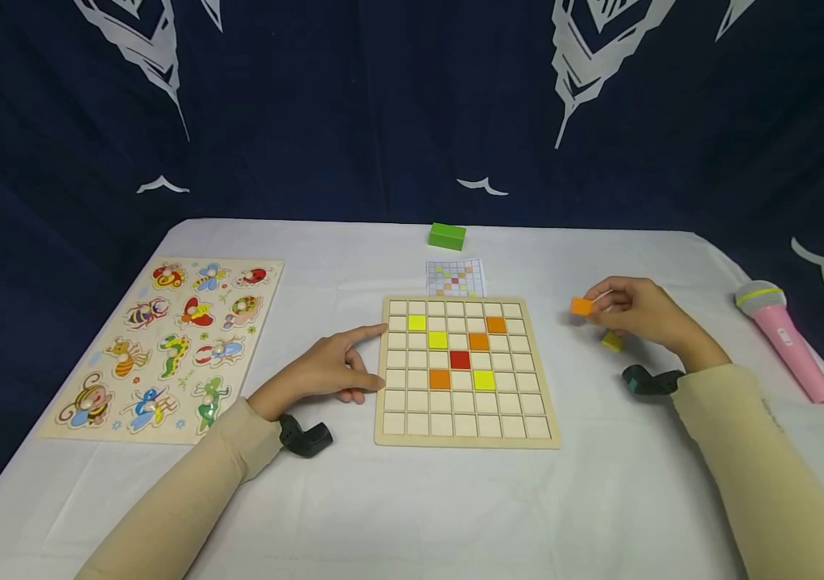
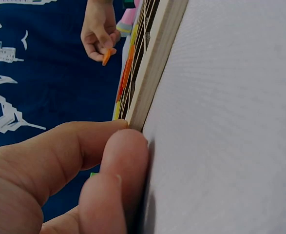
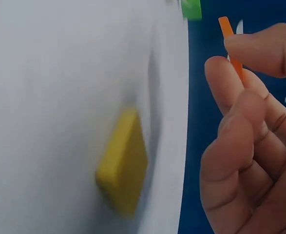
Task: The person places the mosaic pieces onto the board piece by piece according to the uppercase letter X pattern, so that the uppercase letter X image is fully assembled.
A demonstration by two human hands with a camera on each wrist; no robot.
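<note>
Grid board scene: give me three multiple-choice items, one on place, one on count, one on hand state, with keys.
1. Where does the loose yellow tile lie?
A. on the table right of the grid board
B. on the insect puzzle
C. on top of the green block

2. How many orange tiles sit in the grid board?
A. one
B. three
C. five

3. What is the right hand doing?
A. lying flat on the table
B. pinching an orange tile
C. gripping the pink microphone

Key: 1 A, the head view shows it on the cloth beside the right hand. 2 B, three orange squares show among the filled cells. 3 B, the orange tile stands between thumb and fingers in the right wrist view.
</note>
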